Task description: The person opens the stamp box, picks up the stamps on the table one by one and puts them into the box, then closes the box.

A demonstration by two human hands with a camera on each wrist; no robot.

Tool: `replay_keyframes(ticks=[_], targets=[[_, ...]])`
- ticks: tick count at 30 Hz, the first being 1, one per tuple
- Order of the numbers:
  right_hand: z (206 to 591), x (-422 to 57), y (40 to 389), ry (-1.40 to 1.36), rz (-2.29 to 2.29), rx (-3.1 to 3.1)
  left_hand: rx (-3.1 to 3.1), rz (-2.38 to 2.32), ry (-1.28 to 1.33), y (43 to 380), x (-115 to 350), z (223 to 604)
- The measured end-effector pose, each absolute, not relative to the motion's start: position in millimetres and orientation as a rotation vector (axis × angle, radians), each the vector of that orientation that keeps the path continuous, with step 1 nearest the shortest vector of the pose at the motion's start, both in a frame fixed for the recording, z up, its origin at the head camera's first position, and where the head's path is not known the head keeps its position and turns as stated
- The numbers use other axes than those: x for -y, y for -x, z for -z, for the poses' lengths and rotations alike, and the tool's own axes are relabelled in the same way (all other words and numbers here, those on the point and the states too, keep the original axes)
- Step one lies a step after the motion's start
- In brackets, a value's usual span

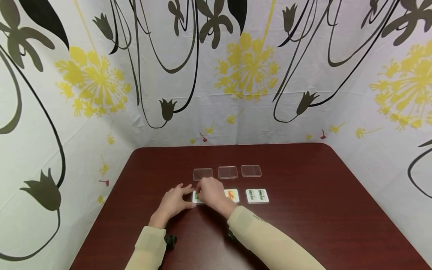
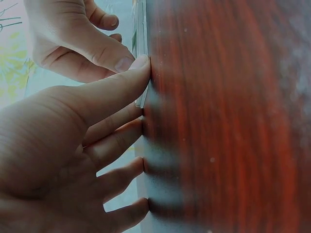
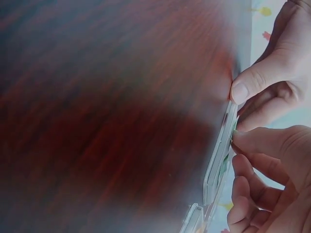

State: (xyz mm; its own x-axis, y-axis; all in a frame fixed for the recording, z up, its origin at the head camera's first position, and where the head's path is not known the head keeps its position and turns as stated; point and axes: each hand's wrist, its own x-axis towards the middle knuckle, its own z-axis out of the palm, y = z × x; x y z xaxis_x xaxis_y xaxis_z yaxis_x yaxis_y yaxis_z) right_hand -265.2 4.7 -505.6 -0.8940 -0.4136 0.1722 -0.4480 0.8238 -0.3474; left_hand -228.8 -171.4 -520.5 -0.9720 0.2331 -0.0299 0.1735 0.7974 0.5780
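Observation:
A row of flat clear plastic cases with picture cards lies on the table. My left hand point(image 1: 173, 202) holds the leftmost case point(image 1: 194, 197) at its left end, thumb at the near edge and other fingers spread on the far side. Over that case, my right hand point(image 1: 210, 192) brings thumb and index finger together at a card point(image 3: 235, 132) with green on it; the hand hides most of the card. The middle case point(image 1: 233, 195), partly covered by the right hand, shows an orange-yellow picture. The right case point(image 1: 257, 196) holds white cards with green print.
Behind the cases lie three clear plastic lids: a left lid point(image 1: 203, 174), a middle lid point(image 1: 227, 172) and a right lid point(image 1: 251, 171). The dark red wooden table point(image 1: 303, 217) has a flower-patterned curtain point(image 1: 236, 123) behind it and at both sides.

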Motion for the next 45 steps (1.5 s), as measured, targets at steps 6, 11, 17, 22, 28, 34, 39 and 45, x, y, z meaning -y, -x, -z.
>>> replay_keyframes(ticks=[6,11,17,22,28,34,39,45], targets=[[499.1,-10.0,267.8,-0.68,-0.631,2.911,-2.873,-0.908,-0.32,229.2,168.1,520.6],[482.1,-15.1,270.6,-0.696,-0.685,2.892,-2.869,-0.925,-0.323,227.8,168.1,518.6],[462.1,-20.3,276.3,-0.721,-0.696,2.907,-2.848,-0.955,-0.333,231.4,171.8,515.9],[451.2,-25.5,283.5,-0.767,-0.623,2.885,-2.771,-1.072,-0.334,236.1,175.0,510.4],[448.4,-34.2,298.6,-0.866,-0.553,2.882,-2.746,-1.152,-0.395,247.4,179.6,498.9],[455.3,-47.7,322.1,-0.912,-0.449,2.936,-2.839,-1.102,-0.441,277.2,185.3,490.7],[469.1,-55.7,336.5,-0.973,-0.279,2.965,-2.928,-0.884,-0.485,301.7,189.2,501.2],[498.8,-65.8,345.5,-0.948,-0.135,3.012,-2.942,-0.62,-0.463,312.5,180.1,513.2]])
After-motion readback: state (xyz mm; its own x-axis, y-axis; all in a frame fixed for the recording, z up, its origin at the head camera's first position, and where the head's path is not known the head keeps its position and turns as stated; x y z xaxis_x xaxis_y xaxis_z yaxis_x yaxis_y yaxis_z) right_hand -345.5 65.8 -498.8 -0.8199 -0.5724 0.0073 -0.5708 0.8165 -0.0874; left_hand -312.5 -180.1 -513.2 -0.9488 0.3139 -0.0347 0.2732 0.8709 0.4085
